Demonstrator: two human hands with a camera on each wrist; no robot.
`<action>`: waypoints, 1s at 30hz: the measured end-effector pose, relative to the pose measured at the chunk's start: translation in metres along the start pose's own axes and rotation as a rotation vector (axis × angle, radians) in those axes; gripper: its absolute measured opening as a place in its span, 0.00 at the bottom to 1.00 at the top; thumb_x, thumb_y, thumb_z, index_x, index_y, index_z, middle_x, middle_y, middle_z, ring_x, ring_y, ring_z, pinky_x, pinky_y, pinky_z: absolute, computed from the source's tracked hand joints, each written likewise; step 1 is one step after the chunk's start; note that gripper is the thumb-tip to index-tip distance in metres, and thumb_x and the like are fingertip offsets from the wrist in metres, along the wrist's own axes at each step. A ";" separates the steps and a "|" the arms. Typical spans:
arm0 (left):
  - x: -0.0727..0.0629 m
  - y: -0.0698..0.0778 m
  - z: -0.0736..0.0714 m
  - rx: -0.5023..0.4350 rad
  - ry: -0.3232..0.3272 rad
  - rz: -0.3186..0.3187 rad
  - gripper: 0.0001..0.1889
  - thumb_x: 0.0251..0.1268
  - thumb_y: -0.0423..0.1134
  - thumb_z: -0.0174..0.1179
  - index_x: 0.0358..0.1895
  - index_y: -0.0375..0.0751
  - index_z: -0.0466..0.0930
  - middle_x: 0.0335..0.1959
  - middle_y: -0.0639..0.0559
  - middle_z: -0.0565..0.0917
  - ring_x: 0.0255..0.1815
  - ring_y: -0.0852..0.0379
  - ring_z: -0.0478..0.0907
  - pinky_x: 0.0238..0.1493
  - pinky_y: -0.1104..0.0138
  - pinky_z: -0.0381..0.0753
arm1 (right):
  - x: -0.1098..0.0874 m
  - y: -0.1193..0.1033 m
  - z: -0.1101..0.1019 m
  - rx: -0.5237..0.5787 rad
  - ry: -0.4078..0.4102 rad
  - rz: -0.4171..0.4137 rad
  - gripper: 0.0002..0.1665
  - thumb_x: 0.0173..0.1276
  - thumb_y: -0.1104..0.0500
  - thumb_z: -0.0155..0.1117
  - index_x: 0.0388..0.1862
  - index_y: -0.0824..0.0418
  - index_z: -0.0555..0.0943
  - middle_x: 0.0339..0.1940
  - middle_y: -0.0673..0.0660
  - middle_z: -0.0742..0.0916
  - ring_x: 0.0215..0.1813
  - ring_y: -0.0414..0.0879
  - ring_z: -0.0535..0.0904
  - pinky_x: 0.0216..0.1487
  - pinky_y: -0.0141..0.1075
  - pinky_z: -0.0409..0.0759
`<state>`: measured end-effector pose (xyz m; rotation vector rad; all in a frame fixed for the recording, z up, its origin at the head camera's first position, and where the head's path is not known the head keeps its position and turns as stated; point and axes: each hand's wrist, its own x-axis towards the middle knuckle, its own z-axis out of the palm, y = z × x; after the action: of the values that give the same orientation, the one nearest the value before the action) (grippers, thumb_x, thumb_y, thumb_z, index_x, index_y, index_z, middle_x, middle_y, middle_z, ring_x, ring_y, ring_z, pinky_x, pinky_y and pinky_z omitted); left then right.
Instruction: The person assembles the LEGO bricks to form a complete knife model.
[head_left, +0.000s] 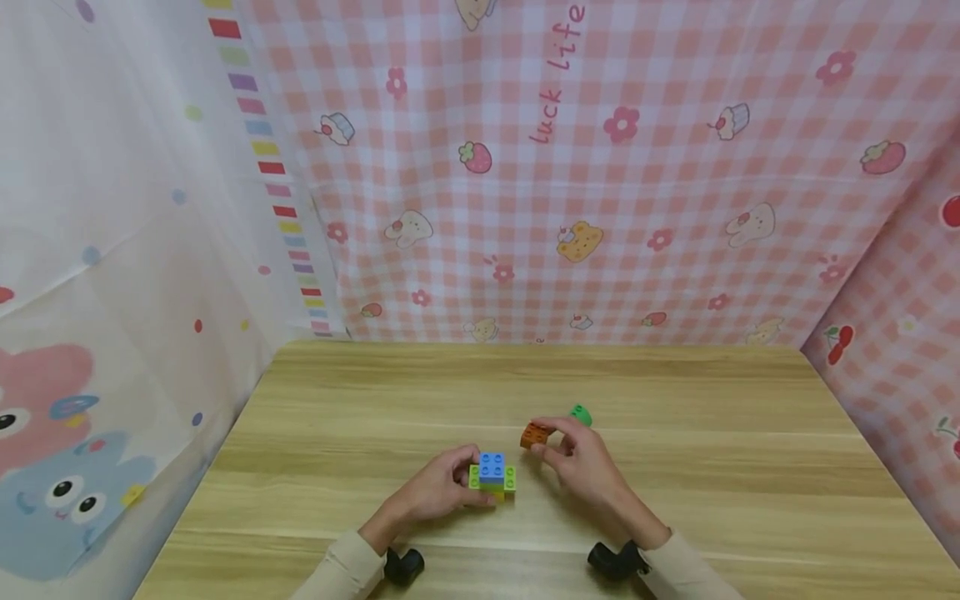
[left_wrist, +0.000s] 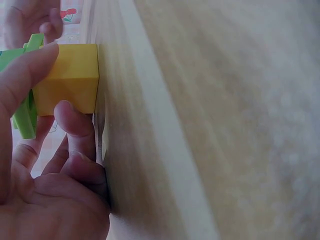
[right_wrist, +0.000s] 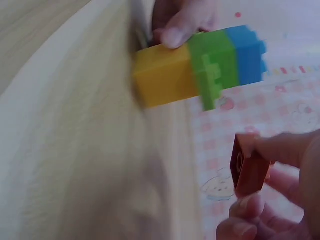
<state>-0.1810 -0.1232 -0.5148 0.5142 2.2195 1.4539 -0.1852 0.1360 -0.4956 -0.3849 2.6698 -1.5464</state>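
Observation:
My left hand (head_left: 441, 485) grips a stack of toy building bricks from its left side, thumb and fingers around the lower part. The stack has a yellow block (right_wrist: 165, 75) at the bottom, a light green plate (right_wrist: 208, 82) jutting out above it, a green brick (right_wrist: 220, 50), then a blue brick (head_left: 492, 467) on top. It stands upright on the table. To the right, my right hand (head_left: 583, 462) pinches an orange-brown brick (head_left: 534, 435) between thumb and fingers, held apart from the stack. The brick's hollow underside shows in the right wrist view.
A small green brick (head_left: 581, 414) with studs and a rounded side lies on the wooden table (head_left: 712, 467), just beyond my right hand. Behind the table hangs a pink checked cloth (head_left: 600, 183). White patterned cloth (head_left: 127, 208) hangs on the left.

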 end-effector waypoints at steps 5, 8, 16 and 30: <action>-0.001 0.000 -0.001 0.008 0.003 0.003 0.16 0.55 0.40 0.74 0.40 0.47 0.75 0.38 0.55 0.82 0.33 0.59 0.70 0.31 0.71 0.68 | -0.001 -0.015 -0.003 0.054 -0.042 -0.076 0.21 0.66 0.59 0.70 0.58 0.49 0.82 0.50 0.51 0.83 0.27 0.40 0.73 0.26 0.30 0.72; -0.002 0.000 -0.001 0.011 0.005 0.002 0.16 0.55 0.41 0.74 0.40 0.48 0.75 0.37 0.55 0.82 0.32 0.59 0.69 0.30 0.71 0.66 | -0.003 -0.024 -0.002 0.083 -0.064 -0.110 0.22 0.66 0.60 0.69 0.59 0.51 0.81 0.48 0.52 0.83 0.29 0.40 0.73 0.28 0.30 0.72; -0.002 0.000 0.000 -0.003 0.004 -0.007 0.15 0.56 0.40 0.74 0.41 0.48 0.75 0.37 0.55 0.82 0.32 0.58 0.70 0.30 0.70 0.66 | -0.004 -0.035 0.006 0.111 -0.076 -0.219 0.22 0.65 0.62 0.70 0.59 0.53 0.82 0.44 0.51 0.82 0.28 0.38 0.71 0.28 0.28 0.71; -0.001 0.002 0.000 0.010 0.006 0.012 0.15 0.56 0.40 0.74 0.41 0.48 0.76 0.39 0.55 0.83 0.35 0.59 0.72 0.34 0.69 0.70 | -0.005 -0.040 0.011 0.088 -0.120 -0.282 0.20 0.66 0.59 0.70 0.57 0.54 0.82 0.47 0.51 0.83 0.28 0.37 0.71 0.28 0.28 0.70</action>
<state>-0.1796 -0.1227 -0.5125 0.5279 2.2327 1.4530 -0.1709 0.1090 -0.4677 -0.8525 2.5318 -1.6419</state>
